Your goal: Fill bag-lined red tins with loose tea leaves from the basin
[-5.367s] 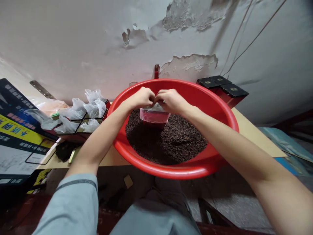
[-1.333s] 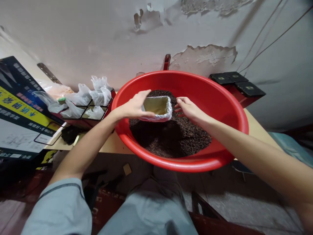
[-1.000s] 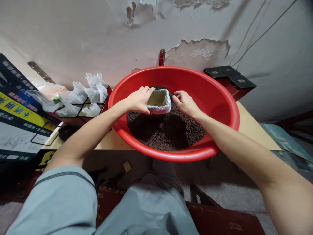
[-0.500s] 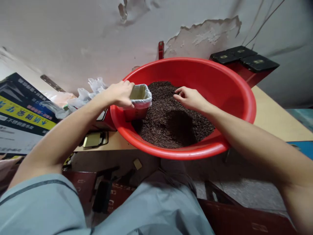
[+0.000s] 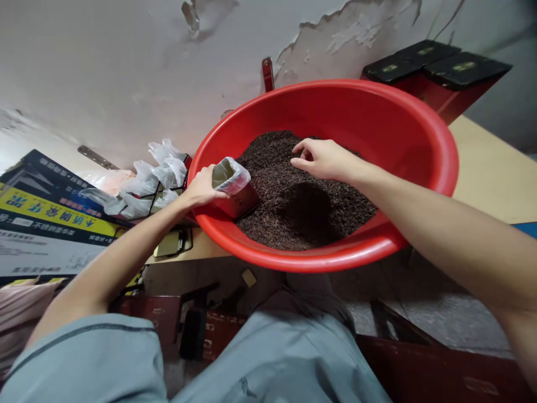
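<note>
My left hand [image 5: 204,186] is closed on the rim of a red tin [image 5: 241,202] lined with a clear plastic bag [image 5: 240,178]. The tin tilts inside a big red plastic basin [image 5: 335,261], close to its left wall. A heap of dark dried leaves, like loose black tea [image 5: 272,168], covers the basin's floor. Above the heap hovers my right hand [image 5: 323,159], its fingers bent and the thumb apart from the forefinger. Nothing shows between them, and a shadow falls on the leaves below.
Two or more red tins with black lids [image 5: 465,70] stand behind the basin on the right. To the left are bag-lined tins [image 5: 168,173] and a printed carton [image 5: 54,218]. A small gold lid [image 5: 168,244] lies by the table edge [image 5: 205,249]. Dark red stools [image 5: 155,316] stand below.
The red tin in my left hand has tipped over more, and its mouth now leans. My right hand stays over the heap with its fingers a little wider apart. The view has shifted slightly.
</note>
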`<act>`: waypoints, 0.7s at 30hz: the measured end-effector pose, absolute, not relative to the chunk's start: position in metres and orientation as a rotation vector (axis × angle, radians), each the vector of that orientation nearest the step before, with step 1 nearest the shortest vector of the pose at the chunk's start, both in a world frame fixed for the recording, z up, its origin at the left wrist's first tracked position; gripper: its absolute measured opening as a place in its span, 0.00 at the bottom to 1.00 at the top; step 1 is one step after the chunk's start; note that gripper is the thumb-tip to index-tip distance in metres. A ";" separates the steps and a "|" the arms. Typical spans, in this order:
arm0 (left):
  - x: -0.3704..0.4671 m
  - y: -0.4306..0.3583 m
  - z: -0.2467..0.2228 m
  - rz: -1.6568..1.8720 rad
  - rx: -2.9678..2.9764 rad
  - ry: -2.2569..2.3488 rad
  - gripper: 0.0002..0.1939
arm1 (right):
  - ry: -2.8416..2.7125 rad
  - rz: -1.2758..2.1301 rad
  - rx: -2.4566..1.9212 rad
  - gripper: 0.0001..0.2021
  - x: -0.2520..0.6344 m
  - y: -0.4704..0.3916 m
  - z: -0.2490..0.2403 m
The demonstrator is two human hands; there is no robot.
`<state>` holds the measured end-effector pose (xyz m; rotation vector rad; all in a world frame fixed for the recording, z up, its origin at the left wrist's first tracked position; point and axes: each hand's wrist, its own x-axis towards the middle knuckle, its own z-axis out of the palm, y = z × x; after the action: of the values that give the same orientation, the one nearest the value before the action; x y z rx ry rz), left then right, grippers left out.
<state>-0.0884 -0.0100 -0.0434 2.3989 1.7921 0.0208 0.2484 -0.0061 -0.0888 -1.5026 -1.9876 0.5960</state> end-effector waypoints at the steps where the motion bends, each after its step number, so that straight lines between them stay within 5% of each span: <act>1: -0.091 -0.011 -0.047 0.044 2.398 1.797 0.48 | -1.993 0.592 -1.491 0.16 0.247 -0.006 -0.087; 21: -0.074 -0.021 -0.055 -0.117 2.446 1.917 0.57 | -2.237 0.455 -1.728 0.14 0.247 -0.006 -0.106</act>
<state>-0.0744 -0.0212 -0.0549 2.4462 1.9170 -0.1170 0.2472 -0.0058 -0.1063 -1.7284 -2.2373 0.4552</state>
